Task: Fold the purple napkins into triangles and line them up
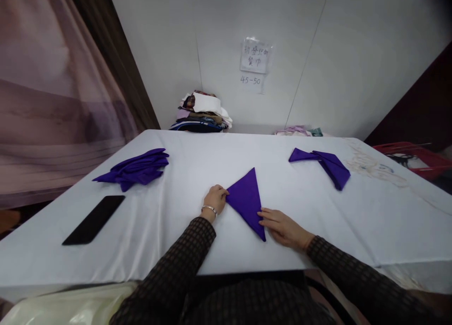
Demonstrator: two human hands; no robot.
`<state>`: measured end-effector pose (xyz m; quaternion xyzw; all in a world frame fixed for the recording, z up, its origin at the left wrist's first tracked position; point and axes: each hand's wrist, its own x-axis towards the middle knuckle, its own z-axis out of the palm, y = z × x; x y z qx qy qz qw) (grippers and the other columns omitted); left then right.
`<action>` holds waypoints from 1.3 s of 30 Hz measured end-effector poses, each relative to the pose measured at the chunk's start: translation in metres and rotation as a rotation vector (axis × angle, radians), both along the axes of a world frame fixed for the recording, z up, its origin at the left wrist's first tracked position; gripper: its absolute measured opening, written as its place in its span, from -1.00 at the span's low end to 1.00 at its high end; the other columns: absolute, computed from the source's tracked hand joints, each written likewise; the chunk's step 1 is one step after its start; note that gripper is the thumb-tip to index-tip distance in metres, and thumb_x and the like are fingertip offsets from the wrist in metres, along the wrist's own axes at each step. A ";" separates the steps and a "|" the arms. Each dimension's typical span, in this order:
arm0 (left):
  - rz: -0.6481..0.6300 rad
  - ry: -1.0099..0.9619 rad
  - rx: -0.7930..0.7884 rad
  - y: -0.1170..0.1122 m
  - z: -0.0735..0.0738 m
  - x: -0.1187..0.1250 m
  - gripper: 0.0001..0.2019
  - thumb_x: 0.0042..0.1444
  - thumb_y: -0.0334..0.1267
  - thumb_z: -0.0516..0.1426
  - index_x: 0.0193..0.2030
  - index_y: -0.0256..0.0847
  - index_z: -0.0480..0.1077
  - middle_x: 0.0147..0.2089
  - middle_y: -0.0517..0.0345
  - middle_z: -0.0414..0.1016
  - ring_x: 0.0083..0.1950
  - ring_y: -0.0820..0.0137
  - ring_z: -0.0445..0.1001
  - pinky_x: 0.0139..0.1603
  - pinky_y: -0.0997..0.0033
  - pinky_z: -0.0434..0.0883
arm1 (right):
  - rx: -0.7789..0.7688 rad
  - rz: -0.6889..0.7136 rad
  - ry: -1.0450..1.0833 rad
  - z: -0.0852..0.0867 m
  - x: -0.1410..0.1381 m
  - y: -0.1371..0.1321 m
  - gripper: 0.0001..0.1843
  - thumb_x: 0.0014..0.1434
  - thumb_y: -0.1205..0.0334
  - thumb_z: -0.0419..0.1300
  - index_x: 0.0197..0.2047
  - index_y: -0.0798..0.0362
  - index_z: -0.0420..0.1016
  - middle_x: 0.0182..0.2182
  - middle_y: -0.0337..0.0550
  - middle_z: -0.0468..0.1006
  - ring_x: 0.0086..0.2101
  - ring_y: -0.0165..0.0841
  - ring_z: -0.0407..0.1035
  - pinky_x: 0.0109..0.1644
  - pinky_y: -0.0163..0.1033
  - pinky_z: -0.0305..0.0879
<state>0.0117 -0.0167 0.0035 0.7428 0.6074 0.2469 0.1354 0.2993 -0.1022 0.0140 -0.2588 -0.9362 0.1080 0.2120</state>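
Head view: smooth white tablecloth (282,257); loosely heaped purple fabric (137,169), far left; dark rectangular slab (94,220), near left. Left hand (215,198), curled, pinching left corner of purple cloth triangle (246,196) mid-table; right hand (284,228), fingers outstretched, slightly spread along right edge. Triangle: folded, flat, sharp-pointed, plain, deep-toned.

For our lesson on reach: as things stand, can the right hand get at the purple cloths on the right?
Probably yes: only white tablecloth seems to lie between the right hand and those cloths, though it touches the purple triangle.
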 end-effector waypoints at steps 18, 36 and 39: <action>-0.095 0.124 0.092 -0.008 -0.001 -0.005 -0.68 0.05 -0.45 0.00 -0.19 -0.10 0.52 -0.06 0.08 0.43 0.00 0.30 0.34 0.08 0.27 0.31 | -0.015 -0.019 0.073 -0.010 -0.014 0.010 -0.62 0.16 0.42 0.00 0.02 0.02 0.37 0.03 0.02 0.45 0.12 -0.23 0.22 0.17 0.08 0.08; -0.210 0.107 0.061 -0.039 -0.006 -0.005 -0.80 0.11 -0.15 0.11 -0.15 -0.09 0.46 0.07 0.06 0.40 0.13 0.25 0.31 0.15 0.13 0.21 | -1.067 -0.406 0.799 0.040 -0.018 0.047 -0.76 0.09 0.06 0.15 -0.34 0.09 0.42 -0.48 -0.24 0.50 -0.43 -0.39 0.38 -0.21 -0.21 0.34; -0.169 0.073 0.012 -0.035 -0.004 0.000 -0.83 0.13 -0.15 0.08 -0.23 -0.10 0.46 0.06 0.08 0.41 0.13 0.27 0.31 0.16 0.11 0.19 | -1.154 -0.555 0.867 0.035 -0.020 0.075 -0.83 0.04 0.15 0.18 -0.41 0.08 0.38 -0.56 -0.28 0.46 -0.50 -0.43 0.36 -0.32 -0.28 0.34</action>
